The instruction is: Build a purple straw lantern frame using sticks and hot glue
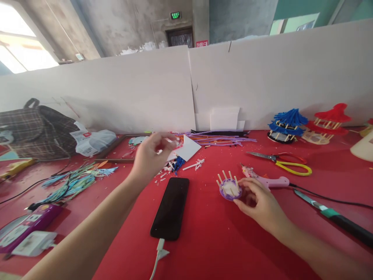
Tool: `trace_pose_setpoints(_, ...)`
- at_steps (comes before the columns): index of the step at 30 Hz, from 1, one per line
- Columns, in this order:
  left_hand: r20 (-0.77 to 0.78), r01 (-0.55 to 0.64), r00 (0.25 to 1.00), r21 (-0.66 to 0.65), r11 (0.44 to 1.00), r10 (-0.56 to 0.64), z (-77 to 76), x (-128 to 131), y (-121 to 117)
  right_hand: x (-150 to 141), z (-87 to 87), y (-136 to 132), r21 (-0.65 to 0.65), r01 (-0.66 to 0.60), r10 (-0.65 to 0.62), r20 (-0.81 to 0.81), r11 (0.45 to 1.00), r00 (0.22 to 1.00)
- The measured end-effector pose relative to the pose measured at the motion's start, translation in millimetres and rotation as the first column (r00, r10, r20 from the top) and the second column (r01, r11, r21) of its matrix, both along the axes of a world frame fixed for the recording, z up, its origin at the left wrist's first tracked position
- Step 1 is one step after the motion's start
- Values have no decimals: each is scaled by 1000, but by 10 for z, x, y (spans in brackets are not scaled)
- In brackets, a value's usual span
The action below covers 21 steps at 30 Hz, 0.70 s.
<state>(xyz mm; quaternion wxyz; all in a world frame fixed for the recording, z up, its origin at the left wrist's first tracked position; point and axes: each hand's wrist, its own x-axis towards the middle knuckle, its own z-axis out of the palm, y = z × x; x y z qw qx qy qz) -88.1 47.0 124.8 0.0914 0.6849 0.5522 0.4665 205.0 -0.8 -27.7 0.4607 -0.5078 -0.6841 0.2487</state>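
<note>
My right hand point(260, 204) grips the edge of a small round piece point(230, 189) between thumb and fingers. It has a purple rim, a white middle and several short pale sticks standing up around it. My left hand point(153, 153) is raised over a heap of white and blue scraps point(176, 163) beside a white paper piece point(190, 147). Its thumb and index finger come together in a pinch; what lies between them, if anything, cannot be made out. A black phone point(170, 208) with a white cable lies between my forearms.
Right of my right hand are a pink glue gun point(274, 182), yellow-handled scissors point(291, 164) and a utility knife point(335, 216). Blue point(287, 126) and red point(326, 124) tiered models stand behind. Purple pipe cleaners point(224, 138) lie along the board; a power strip point(32, 225) sits left.
</note>
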Motion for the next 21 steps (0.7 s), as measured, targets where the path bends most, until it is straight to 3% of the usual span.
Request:
trace_pose_setpoints(2, 9, -44, 999, 244, 969, 43, 172, 3, -115, 2, -20, 3, 6, -3, 3, 5, 1000, 1000)
trace_pose_setpoints(4, 44, -95, 995, 479, 873, 84, 292, -2, -185, 1, -37, 5, 13, -12, 12, -4, 1000, 1000)
trace_pose_setpoints(6, 80, -179, 984, 546, 819, 162, 304, -30, -130, -2, -47, 4, 17, -36, 36, -41, 999, 998)
trace_pose_setpoints(7, 11, -244, 964, 439, 865, 267, 262, -57, -48, -3, -51, 3, 17, -46, 47, -63, 999, 997)
trace_pose_setpoints(8, -170, -284, 929, 240, 928, 328, 191, -92, 62, -5, -56, 1, 15, -56, 57, -80, 998, 995)
trace_pose_setpoints(10, -308, -299, 903, 52, 953, 300, -7, -184, 316, -2, -68, -1, 2, -65, 64, -94, 998, 993)
trace_pose_setpoints(12, -395, -333, 873, -56, 941, 285, -210, -288, 534, 6, -88, 1, -13, -61, 59, -99, 998, 993)
trace_pose_setpoints(16, -483, -345, 843, -151, 926, 236, -406, -404, 686, 27, -131, 12, -23, -76, 72, -123, 997, 990)
trace_pose_setpoints(21, -483, -286, 854, -127, 950, 193, -336, -335, 587, 29, -140, 13, -45, -102, 95, -127, 994, 987)
